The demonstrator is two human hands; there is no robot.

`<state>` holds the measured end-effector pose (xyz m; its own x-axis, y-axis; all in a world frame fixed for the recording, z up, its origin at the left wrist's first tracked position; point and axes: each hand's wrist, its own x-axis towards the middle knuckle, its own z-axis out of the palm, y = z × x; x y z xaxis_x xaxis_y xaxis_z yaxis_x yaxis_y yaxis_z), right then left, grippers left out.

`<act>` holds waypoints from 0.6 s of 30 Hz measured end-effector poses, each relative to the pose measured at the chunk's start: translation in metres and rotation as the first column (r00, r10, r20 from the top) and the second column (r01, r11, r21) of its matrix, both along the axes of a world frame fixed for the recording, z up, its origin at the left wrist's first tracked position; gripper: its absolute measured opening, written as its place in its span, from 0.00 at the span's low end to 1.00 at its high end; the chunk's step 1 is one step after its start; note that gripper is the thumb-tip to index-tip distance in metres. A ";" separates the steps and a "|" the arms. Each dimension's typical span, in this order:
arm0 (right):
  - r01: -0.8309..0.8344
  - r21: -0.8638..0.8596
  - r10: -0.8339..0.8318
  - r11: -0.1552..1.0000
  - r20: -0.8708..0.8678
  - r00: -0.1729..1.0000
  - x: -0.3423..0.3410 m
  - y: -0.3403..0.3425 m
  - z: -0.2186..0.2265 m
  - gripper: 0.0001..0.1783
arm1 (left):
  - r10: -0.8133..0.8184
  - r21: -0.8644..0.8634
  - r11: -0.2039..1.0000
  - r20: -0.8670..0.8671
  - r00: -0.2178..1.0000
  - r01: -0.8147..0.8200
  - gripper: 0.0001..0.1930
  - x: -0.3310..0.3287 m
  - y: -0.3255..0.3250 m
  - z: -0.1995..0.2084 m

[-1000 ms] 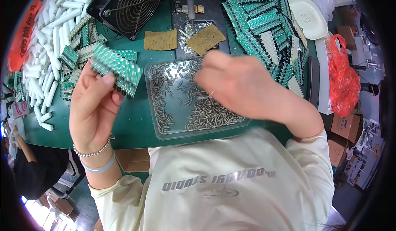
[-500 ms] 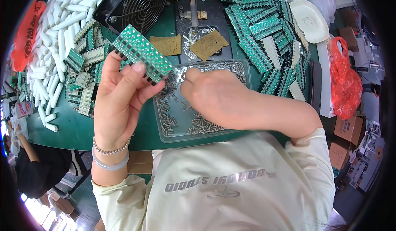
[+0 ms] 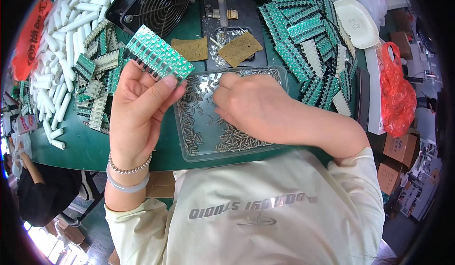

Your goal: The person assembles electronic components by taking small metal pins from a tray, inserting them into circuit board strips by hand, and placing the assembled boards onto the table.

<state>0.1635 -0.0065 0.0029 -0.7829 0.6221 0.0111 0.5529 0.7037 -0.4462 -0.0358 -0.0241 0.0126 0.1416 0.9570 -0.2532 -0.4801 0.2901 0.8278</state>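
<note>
free: green mat [image 3: 90, 146] front-left | blocked: white tubes [image 3: 61, 37] left, circuit-board pile [image 3: 308, 33] right, probably dense

A green-topped desk [image 3: 90, 146] carried everything. A clear tray [image 3: 279, 75] of small metal pins lay near its front edge. White tubes [image 3: 61, 33] were heaped toward the left edge, with green circuit boards [image 3: 95, 75] beside them. More boards [image 3: 303, 28] were piled toward the right edge. A black fan [image 3: 156, 2] and two brown sponges [image 3: 213, 49] sat toward the back edge.
</note>
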 end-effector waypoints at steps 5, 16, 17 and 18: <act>0.028 0.017 -0.029 0.999 0.028 0.999 -0.006 -0.003 0.001 0.08 | -0.011 -0.004 1.000 -0.043 0.999 0.010 0.16 -0.001 0.000 -0.003; -0.003 0.060 0.011 0.998 -0.127 0.992 -0.001 0.002 -0.004 0.04 | -0.034 -0.083 0.996 0.124 0.992 0.045 0.14 0.001 -0.008 -0.003; 0.060 0.036 -0.045 0.998 -0.323 0.945 -0.001 0.005 -0.001 0.05 | -0.020 -0.131 0.990 0.181 0.983 0.044 0.13 0.002 -0.009 -0.004; 0.116 0.001 -0.100 0.993 -0.504 0.858 0.000 0.006 0.002 0.05 | -0.004 -0.178 0.983 0.236 0.972 0.047 0.13 0.004 -0.011 -0.004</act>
<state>0.1631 -0.0003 0.0050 -0.5939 0.6955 0.4043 0.3328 0.6700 -0.6636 -0.0316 -0.0351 0.0084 0.2412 0.8934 -0.3790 -0.6445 0.4394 0.6258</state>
